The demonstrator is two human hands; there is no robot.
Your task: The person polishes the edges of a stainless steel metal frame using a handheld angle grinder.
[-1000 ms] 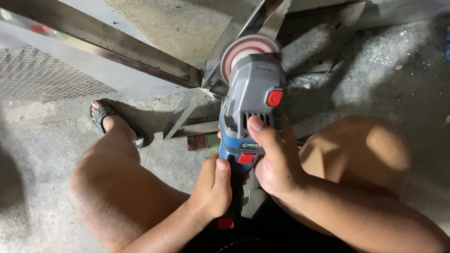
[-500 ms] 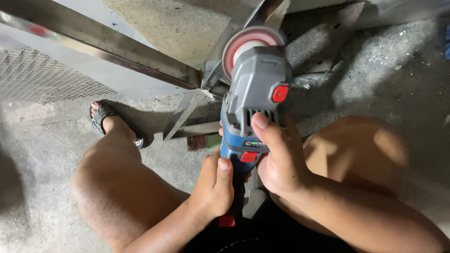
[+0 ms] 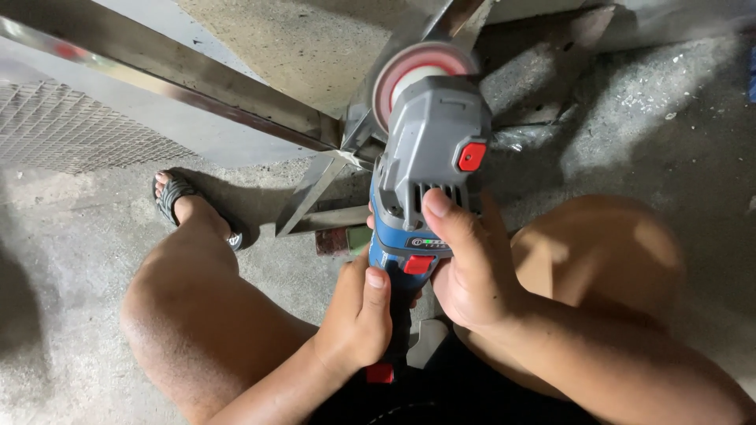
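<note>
1. Rough grey concrete floor [image 3: 63, 315] is filling the view; the person is squatting on it, both bare knees framing the work, the far edges of the scene being cut off.
2. Polished metal frame [image 3: 197, 98] is running diagonally across the upper left, with a perforated mesh panel [image 3: 55, 130] beneath it; the mesh is running out of view at the left edge.
3. Sandalled foot [image 3: 177, 201] is resting on the floor just below the frame; only part of it is showing past the leg.
4. Grey and blue angle grinder [image 3: 429, 157] is sitting centre frame, pointing away from the person, its reddish disc [image 3: 421, 71] lying at the frame joint; actual contact is being hidden by the tool head.
5. Right hand [image 3: 472, 275] is grasping the grinder body, thumb lying up along the vents.
6. Left hand [image 3: 358, 323] is clenching the rear handle; the handle's lower end is mostly being hidden by both hands.
</note>
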